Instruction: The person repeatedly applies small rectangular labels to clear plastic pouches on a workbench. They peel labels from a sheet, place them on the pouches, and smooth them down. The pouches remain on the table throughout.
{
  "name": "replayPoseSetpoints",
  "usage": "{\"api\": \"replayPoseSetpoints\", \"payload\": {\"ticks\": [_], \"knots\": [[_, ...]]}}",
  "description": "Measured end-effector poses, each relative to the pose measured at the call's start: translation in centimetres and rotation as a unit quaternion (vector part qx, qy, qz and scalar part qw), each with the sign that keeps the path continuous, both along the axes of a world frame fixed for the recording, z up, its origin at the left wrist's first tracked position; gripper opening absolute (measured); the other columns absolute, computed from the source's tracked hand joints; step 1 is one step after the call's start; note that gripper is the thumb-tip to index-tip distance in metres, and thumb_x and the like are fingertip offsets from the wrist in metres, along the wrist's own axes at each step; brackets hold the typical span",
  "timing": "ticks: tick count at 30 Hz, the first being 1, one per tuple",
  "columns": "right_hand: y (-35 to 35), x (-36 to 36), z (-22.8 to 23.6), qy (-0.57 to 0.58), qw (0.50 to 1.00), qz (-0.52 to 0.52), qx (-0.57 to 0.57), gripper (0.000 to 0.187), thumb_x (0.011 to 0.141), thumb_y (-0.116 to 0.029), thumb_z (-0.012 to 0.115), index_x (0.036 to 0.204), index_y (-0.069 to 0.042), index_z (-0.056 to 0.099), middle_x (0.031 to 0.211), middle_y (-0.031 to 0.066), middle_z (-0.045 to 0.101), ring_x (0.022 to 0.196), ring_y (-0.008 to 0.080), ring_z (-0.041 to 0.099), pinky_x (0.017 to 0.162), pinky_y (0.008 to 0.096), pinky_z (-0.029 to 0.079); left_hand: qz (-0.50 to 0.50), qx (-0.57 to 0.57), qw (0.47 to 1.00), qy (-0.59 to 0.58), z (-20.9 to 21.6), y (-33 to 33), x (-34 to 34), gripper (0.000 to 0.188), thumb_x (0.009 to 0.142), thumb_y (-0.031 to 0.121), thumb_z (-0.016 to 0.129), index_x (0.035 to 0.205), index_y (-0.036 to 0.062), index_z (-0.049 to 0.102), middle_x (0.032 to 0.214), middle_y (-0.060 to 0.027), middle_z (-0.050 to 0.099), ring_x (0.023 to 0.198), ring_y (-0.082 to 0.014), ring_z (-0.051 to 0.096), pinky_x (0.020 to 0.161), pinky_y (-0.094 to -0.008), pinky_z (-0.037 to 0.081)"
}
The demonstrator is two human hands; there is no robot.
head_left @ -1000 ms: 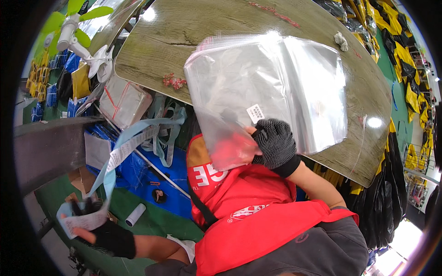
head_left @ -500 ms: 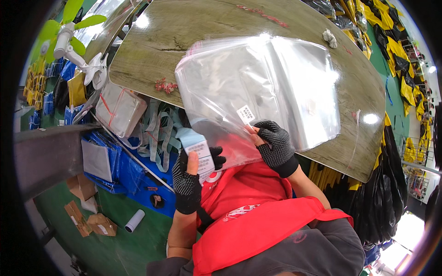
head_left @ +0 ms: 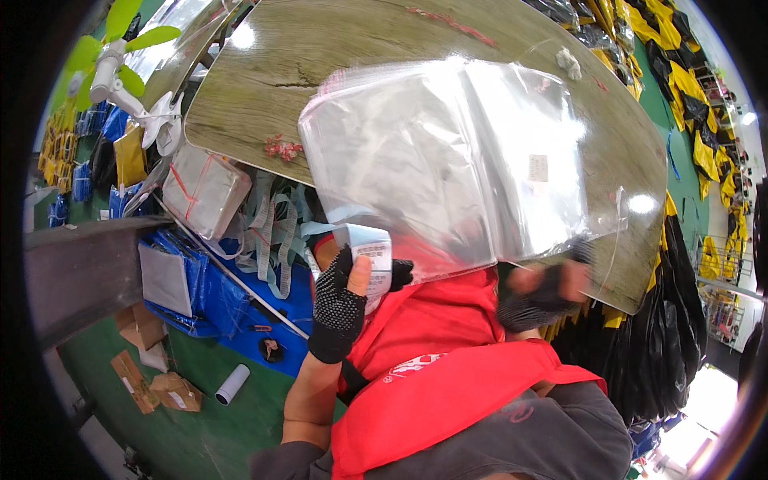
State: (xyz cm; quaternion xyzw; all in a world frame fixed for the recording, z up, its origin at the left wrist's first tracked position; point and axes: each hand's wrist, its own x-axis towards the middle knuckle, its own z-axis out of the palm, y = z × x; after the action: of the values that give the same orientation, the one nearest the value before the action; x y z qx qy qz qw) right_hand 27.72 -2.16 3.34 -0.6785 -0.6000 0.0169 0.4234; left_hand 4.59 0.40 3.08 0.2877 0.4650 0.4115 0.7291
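Observation:
A strip of white labels on pale blue backing [head_left: 373, 250] is pinched in my left hand [head_left: 340, 308], the thumb lying across its face. Black dotted gloves with bare fingertips cover both hands. A stack of clear plastic bags [head_left: 384, 160] lies on the table, its near edge hanging over my red apron. To its right is a second spread of clear bags [head_left: 520, 104], one carrying a small white label [head_left: 538, 169]. My right hand [head_left: 548, 288] is at the near edge of that spread, smeared by motion; whether its fingers grip the film is unclear.
The wood-look table [head_left: 264, 72] has a curved edge. Left of it are a green-bladed fan [head_left: 112, 64], a tied bundle of clear bags [head_left: 204, 192], used label backing [head_left: 276, 232] and a metal beam [head_left: 88, 260]. Black and yellow bags [head_left: 656, 320] hang at right.
The labelled film has turned over from the left stack onto the right spread. My right hand has moved right and toward me. My left hand has shifted slightly right, with the label strip.

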Motion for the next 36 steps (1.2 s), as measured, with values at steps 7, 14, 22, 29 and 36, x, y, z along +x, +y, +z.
{"api": "replayPoseSetpoints", "payload": {"ticks": [7,14,22,29,36], "knots": [[4.4,-6.8,-1.8,0.271,0.907,0.295,-0.130,0.023,0.075,-0.001,0.072,0.096,-0.008,0.071,0.082,0.0089,0.061,0.073,0.0202,0.062,0.066,0.0287,0.050,-0.066,0.059,0.994,0.063,0.5,-0.7,-1.1,0.034,0.092,0.011,0.055,0.123,-0.0027,0.050,0.104,-0.0085,0.063,0.095,-0.0141,0.059,0.088,-0.0269,0.045],[5.2,-5.7,-1.3,0.306,0.833,0.393,-0.239,0.017,0.075,-0.013,0.075,0.088,-0.003,0.072,0.074,0.0083,0.059,0.064,0.0155,0.057,0.060,0.0264,0.045,-0.144,0.024,0.974,0.171,0.0,-1.4,-2.8,0.031,0.091,0.017,0.058,0.115,-0.0016,0.057,0.100,-0.0083,0.065,0.091,-0.0138,0.060,0.082,-0.0271,0.047],[6.7,-4.3,-1.4,0.475,0.752,0.281,-0.361,0.013,0.081,-0.011,0.068,0.082,0.001,0.067,0.070,0.0036,0.061,0.069,0.0094,0.056,0.066,0.0232,0.045,-0.196,0.138,0.929,0.283,-0.9,-1.7,-4.1,0.031,0.089,0.023,0.060,0.109,-0.0006,0.060,0.081,-0.0173,0.066,0.075,-0.0229,0.067,0.068,-0.0315,0.050],[6.7,-2.7,-6.3,-0.158,0.939,0.296,-0.081,0.023,0.072,-0.025,0.072,0.090,-0.011,0.066,0.073,0.0056,0.056,0.072,0.0265,0.054,0.066,0.0398,0.042,0.190,0.033,0.971,0.138,-0.6,-1.6,-10.1,0.034,0.093,0.020,0.053,0.120,-0.0010,0.052,0.101,-0.0145,0.065,0.080,-0.0248,0.067,0.071,-0.0337,0.055],[4.1,-3.3,-6.3,-0.168,0.939,0.291,-0.065,0.022,0.076,-0.018,0.066,0.097,-0.010,0.064,0.084,0.0089,0.059,0.079,0.0286,0.056,0.067,0.0410,0.043,0.140,0.024,0.974,0.178,-0.4,-1.3,-8.2,0.036,0.093,0.021,0.052,0.119,-0.0030,0.050,0.100,-0.0166,0.065,0.078,-0.0255,0.067,0.069,-0.0335,0.054]]}}
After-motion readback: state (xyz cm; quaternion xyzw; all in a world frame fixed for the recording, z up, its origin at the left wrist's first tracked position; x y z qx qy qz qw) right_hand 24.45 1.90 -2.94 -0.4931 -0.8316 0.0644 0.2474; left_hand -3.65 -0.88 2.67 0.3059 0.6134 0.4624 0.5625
